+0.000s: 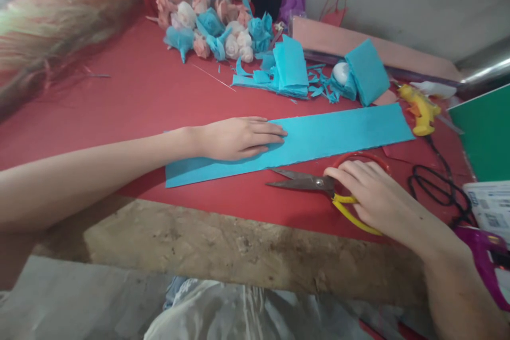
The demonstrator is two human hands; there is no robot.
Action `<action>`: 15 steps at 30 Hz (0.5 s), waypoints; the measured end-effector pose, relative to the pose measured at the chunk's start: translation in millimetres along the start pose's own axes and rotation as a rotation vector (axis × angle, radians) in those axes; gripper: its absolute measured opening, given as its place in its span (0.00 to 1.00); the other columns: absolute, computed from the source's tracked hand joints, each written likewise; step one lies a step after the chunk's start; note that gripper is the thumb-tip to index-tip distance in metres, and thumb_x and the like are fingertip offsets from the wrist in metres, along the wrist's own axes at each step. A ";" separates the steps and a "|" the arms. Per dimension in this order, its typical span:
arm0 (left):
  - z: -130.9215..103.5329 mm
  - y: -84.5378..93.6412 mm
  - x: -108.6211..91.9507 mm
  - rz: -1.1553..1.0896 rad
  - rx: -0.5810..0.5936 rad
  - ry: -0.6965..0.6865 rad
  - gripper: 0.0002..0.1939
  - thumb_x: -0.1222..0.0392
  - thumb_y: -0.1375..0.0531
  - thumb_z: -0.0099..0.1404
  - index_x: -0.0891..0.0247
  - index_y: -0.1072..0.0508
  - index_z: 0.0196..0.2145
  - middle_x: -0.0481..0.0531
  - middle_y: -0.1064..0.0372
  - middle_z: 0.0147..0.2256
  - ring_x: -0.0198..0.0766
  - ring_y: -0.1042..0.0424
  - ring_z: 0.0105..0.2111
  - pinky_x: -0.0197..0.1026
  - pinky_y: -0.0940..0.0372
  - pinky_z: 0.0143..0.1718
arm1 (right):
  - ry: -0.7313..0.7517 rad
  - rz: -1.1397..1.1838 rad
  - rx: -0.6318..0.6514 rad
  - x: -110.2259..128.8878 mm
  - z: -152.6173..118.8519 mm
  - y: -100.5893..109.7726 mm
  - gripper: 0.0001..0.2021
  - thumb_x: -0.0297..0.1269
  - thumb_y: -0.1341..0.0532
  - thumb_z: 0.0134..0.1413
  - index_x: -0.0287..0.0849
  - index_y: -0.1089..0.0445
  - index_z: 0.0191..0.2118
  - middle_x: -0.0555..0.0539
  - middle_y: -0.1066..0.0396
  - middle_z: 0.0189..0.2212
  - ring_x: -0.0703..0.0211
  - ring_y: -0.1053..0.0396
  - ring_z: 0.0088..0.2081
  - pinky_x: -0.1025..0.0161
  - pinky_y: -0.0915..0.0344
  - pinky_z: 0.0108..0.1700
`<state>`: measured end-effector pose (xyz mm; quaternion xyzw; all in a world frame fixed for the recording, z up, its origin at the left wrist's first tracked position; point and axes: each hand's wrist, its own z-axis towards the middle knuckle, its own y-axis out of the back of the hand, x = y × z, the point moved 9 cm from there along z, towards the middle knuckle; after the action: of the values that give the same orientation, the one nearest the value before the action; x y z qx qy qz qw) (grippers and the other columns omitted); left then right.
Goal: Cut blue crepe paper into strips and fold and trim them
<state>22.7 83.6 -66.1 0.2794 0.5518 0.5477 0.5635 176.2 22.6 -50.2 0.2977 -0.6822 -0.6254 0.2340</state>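
A long blue strip of crepe paper [338, 130] lies across the red tabletop, slightly slanted up to the right. My left hand [243, 138] rests flat on its left half, palm down with fingers stretched out. In my right hand [366, 186] is a pair of scissors [306, 181] with one red and one yellow handle. Its dark blades are slightly parted and point left, their tips close to the strip's lower edge. My right fingers wrap around the handles, partly hiding them.
Blue, pink and white paper flowers [209, 21] are heaped at the back. Near them lie folded blue paper [290, 66], scraps and a blue packet [367, 71]. A yellow glue gun [420, 109] with a black cord [440, 191] sits at right. A wooden edge [199, 244] runs along the front.
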 end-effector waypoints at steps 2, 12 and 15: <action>0.1 0.3 -0.5 0.006 -0.010 -0.006 0.20 0.62 0.54 0.70 0.69 0.36 0.57 0.64 0.42 0.60 0.45 0.41 0.60 0.48 0.47 0.61 | 0.000 -0.012 0.007 -1.2 2.6 -3.1 0.27 0.16 0.50 0.42 0.40 0.39 0.50 0.43 0.34 0.40 0.50 0.39 0.38 0.57 0.43 0.41; 0.7 0.4 -1.7 0.008 -0.001 0.000 0.20 0.62 0.53 0.70 0.66 0.37 0.57 0.63 0.42 0.60 0.45 0.41 0.60 0.49 0.47 0.61 | 0.126 -0.069 -0.059 14.3 31.3 4.6 0.24 0.18 0.48 0.42 0.37 0.35 0.48 0.42 0.31 0.37 0.49 0.37 0.41 0.56 0.46 0.43; 1.0 0.7 -1.9 0.004 0.005 0.007 0.20 0.62 0.54 0.70 0.66 0.37 0.57 0.63 0.42 0.60 0.45 0.41 0.60 0.49 0.47 0.61 | 0.166 -0.064 -0.059 17.5 41.3 7.3 0.22 0.19 0.48 0.43 0.38 0.34 0.47 0.42 0.30 0.37 0.50 0.37 0.41 0.56 0.47 0.43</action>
<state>23.8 82.3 -64.6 0.2798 0.5547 0.5484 0.5598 134.3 40.2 -48.3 0.3633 -0.6319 -0.6256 0.2781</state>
